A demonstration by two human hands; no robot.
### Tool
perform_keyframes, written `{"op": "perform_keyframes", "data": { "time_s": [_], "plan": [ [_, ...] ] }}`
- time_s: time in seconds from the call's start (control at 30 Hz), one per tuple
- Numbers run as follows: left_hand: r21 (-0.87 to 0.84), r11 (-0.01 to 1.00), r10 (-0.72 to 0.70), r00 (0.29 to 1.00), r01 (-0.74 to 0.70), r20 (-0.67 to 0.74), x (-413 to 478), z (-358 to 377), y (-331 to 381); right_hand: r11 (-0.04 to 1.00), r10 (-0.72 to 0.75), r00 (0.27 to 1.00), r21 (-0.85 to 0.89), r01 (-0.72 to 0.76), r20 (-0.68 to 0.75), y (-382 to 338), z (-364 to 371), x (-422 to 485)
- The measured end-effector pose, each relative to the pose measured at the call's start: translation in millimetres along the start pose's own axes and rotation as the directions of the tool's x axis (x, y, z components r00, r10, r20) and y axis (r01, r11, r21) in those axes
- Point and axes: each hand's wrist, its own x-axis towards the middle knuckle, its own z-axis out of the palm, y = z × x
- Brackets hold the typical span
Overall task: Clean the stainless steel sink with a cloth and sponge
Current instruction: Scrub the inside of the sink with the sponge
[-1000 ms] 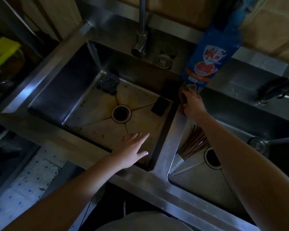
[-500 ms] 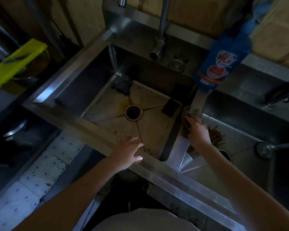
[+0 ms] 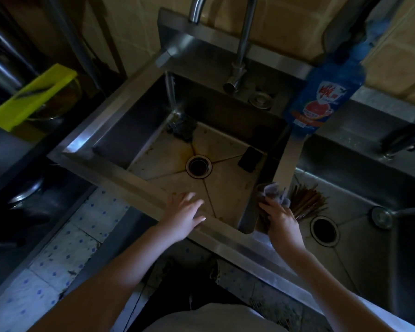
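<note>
A dim kitchen is shown, with a double-basin stainless steel sink set against a tiled wall, water being run from a tap into the stained left basin, where a dark scouring pad and a dark rectangular sponge are seen. A crumpled grey cloth is gripped by the right hand and pressed on the divider between the basins, whose long axis runs away from the person. The left hand is laid spread on the front rim, so the sponge is judged nearer the right hand.
</note>
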Motion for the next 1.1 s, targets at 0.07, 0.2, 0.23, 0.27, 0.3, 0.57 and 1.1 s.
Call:
{"op": "perform_keyframes", "data": {
  "time_s": [0.07, 0.2, 0.23, 0.27, 0.3, 0.57, 1.1],
  "plan": [
    [0.012, 1.0, -0.026, 0.999, 0.026, -0.028, -2, -4, -13, 1.0, -0.029, 0.998, -0.002, 0.029, 0.05, -6, 1, -6],
    [0.025, 0.998, -0.06, 0.997, 0.061, -0.042, -8, -11, -36, 0.997, -0.057, 0.985, -0.034, 0.063, 0.163, -23, -2, -20],
    [0.024, 0.997, -0.067, 0.997, 0.068, -0.043, -9, -14, -43, 0.997, -0.059, 0.981, -0.04, 0.067, 0.187, -28, -2, -22],
    [0.016, 0.997, -0.071, 0.997, 0.072, -0.04, -10, -16, -49, 0.996, -0.06, 0.977, -0.05, 0.072, 0.202, -32, 0, -23],
    [0.006, 0.997, -0.071, 0.997, 0.071, -0.036, -10, -17, -56, 0.996, -0.058, 0.977, -0.059, 0.072, 0.207, -37, 3, -24],
    [-0.031, 0.999, -0.007, 1.0, 0.006, -0.018, -21, -24, -95, 0.99, 0.143, 0.966, -0.047, -0.136, 0.215, -75, 16, -29],
    [-0.009, 0.996, 0.084, 0.993, -0.085, -0.081, -26, -38, -161, 0.957, 0.254, 0.961, 0.117, -0.266, 0.11, -177, 41, -9]
  ]
}}
